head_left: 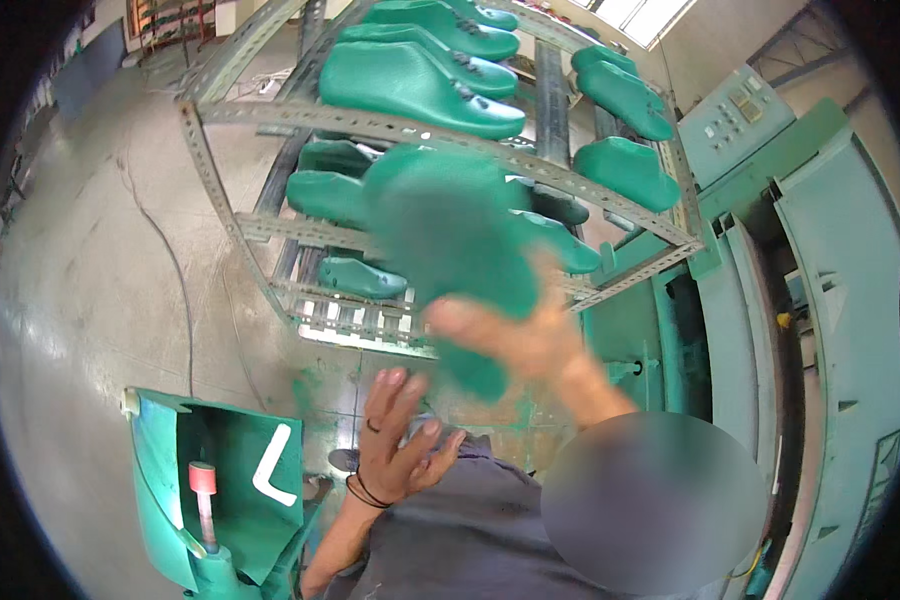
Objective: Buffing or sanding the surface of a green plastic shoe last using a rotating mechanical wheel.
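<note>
A green shoe last (480,265), smeared by motion, is raised in front of the rack with its narrow end hanging down. My right hand (520,335), also blurred, grips it from the right with thumb and fingers spread round its lower part. Lower and to the left, close to my dark clothing, my left hand (400,445) is held up with its fingers apart and nothing in it. It wears a ring and dark wrist bands. Behind the held last, a metal rack (360,118) carries more green lasts, among them a large one (410,85) on the upper level.
A green machine part (155,480) with a red-tipped post (202,478) stands at lower left, near my left forearm. At right is a large green machine (840,290) with a control panel (738,112). A dark cable (170,245) runs along the floor at left.
</note>
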`<state>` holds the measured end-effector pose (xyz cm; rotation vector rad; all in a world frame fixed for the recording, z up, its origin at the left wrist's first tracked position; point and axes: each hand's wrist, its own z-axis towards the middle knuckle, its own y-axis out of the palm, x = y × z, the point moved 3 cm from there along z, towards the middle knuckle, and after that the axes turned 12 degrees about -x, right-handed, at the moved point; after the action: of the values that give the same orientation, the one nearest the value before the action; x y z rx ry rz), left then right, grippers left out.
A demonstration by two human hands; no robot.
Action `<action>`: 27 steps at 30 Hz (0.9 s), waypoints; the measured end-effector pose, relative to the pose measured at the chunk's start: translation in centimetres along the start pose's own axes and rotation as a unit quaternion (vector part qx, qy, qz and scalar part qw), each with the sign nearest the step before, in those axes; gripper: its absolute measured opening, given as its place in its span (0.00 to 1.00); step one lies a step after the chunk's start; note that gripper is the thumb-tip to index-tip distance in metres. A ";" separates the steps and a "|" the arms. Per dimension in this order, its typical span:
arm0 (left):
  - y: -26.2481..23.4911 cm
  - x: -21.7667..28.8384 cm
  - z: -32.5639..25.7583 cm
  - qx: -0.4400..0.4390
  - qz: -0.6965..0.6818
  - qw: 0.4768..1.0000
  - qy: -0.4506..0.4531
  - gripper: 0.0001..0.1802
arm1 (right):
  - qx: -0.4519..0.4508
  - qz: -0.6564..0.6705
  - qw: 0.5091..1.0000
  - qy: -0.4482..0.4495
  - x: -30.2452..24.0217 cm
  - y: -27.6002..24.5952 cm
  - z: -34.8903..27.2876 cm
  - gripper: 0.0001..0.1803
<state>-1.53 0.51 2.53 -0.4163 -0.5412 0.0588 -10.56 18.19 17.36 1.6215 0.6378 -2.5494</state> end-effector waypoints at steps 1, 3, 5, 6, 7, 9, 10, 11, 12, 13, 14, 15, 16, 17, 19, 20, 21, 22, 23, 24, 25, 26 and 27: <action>-0.3 -1.3 -0.3 -0.049 -0.020 0.998 -0.023 0.44 | -0.009 -0.155 0.988 0.004 -3.5 -2.6 1.8 0.55; 4.3 1.0 1.9 -0.076 -0.048 0.995 -0.050 0.42 | -0.003 -0.371 0.927 -0.060 -8.0 -13.5 3.1 0.49; 5.7 0.1 2.0 -0.089 -0.150 0.973 -0.154 0.41 | -0.006 -0.495 0.866 -0.068 -9.0 -21.7 4.2 0.43; 6.0 -0.3 2.3 -0.103 -0.156 0.969 -0.162 0.40 | -0.018 -0.490 0.871 -0.024 -8.4 -25.3 4.6 0.42; 6.8 -0.3 2.3 -0.104 -0.153 0.970 -0.160 0.40 | -0.037 -0.483 0.875 0.020 -7.6 -28.5 4.7 0.41; 8.5 -0.8 2.0 -0.105 -0.221 0.948 -0.203 0.37 | -0.056 -0.445 0.890 0.084 -4.6 -33.0 4.7 0.41; 9.1 -0.7 2.4 -0.104 -0.216 0.949 -0.203 0.37 | -0.078 -0.408 0.897 0.153 -2.8 -34.2 4.6 0.42; 9.7 -0.7 2.8 -0.119 -0.230 0.940 -0.220 0.35 | -0.102 -0.383 0.898 0.189 -1.1 -35.3 4.3 0.41; 10.5 -0.7 3.2 -0.133 -0.245 0.931 -0.238 0.33 | -0.117 -0.412 0.891 0.152 -0.2 -35.3 4.0 0.40; 11.3 -0.7 3.2 -0.132 -0.238 0.932 -0.241 0.33 | -0.135 -0.437 0.882 0.112 0.9 -34.9 3.8 0.40; 12.4 -1.0 2.9 -0.123 -0.251 0.926 -0.254 0.32 | -0.138 -0.407 0.896 0.110 2.0 -34.8 3.6 0.38; 13.2 -1.3 2.8 -0.117 -0.268 0.920 -0.263 0.31 | -0.134 -0.405 0.898 0.109 2.6 -35.7 3.5 0.38; 14.0 -1.6 3.0 -0.121 -0.266 0.920 -0.262 0.31 | -0.149 -0.387 0.905 0.100 3.1 -36.6 3.4 0.37; 14.8 -1.8 3.1 -0.133 -0.278 0.911 -0.273 0.31 | -0.163 -0.369 0.911 0.091 3.7 -37.4 3.2 0.36; 15.9 -1.8 3.1 -0.140 -0.287 0.901 -0.295 0.31 | -0.202 -0.335 0.916 0.084 2.3 -36.8 4.3 0.35; 16.4 -1.6 3.3 -0.145 -0.279 0.901 -0.300 0.31 | -0.139 -0.311 0.934 0.109 1.8 -38.2 4.8 0.34; 16.7 -1.5 3.4 -0.150 -0.271 0.901 -0.303 0.31 | -0.075 -0.286 0.946 0.133 1.5 -39.6 5.1 0.33; 16.9 -1.6 3.4 -0.149 -0.269 0.901 -0.305 0.31 | -0.009 -0.319 0.942 0.106 1.4 -41.2 5.8 0.33; 17.1 -1.7 3.3 -0.153 -0.267 0.901 -0.304 0.30 | -0.014 -0.316 0.943 0.104 1.9 -41.6 5.8 0.33; 17.2 -1.7 3.0 -0.149 -0.261 0.903 -0.308 0.30 | -0.026 -0.455 0.885 0.097 2.6 -41.6 6.3 0.40; 17.4 -2.0 2.6 -0.133 -0.250 0.905 -0.318 0.30 | -0.036 -0.583 0.808 0.081 3.6 -41.6 6.9 0.47; 17.8 -2.0 2.0 -0.136 -0.260 0.903 -0.312 0.30 | -0.032 -0.630 0.771 0.088 5.5 -43.4 6.5 0.50; 17.6 -2.2 1.4 -0.130 -0.258 0.905 -0.313 0.30 | -0.031 -0.668 0.739 0.080 7.8 -45.6 7.0 0.54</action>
<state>-3.20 16.78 -4.46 -0.5022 -1.2928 -0.4091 -31.97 58.58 27.28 1.5886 2.6712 -2.9177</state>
